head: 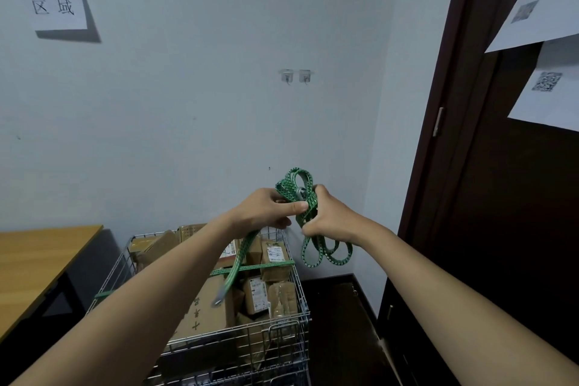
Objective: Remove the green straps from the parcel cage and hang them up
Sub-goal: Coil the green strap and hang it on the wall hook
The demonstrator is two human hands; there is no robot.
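Head view shows the cage point(238, 351) down low, full of boxes point(203, 313). A tight strap point(260, 266) runs across its top, so that one is not off yet.

Above the cage both arms reach out. The left hand point(263, 213) pinches the loose strap point(283, 188) between thumb and fingers. The right hand point(329, 219) is curled round the loops of that same strap, just beside the left hand. Some loops stick up over the hands and some hang under the right hand. One long end point(239, 255) hangs from the left hand down over the boxes, with a metal hook point(218, 298) at its tip. Far up on the wall are two small wall hooks point(287, 75), well above the hands.

I think the job now is winding the loose strap into a neat bunch. To do it well, draw the long end up so its metal hook does not catch the cage wire. Keep the loops snug in the right hand, then lift the bunch to a wall hook.
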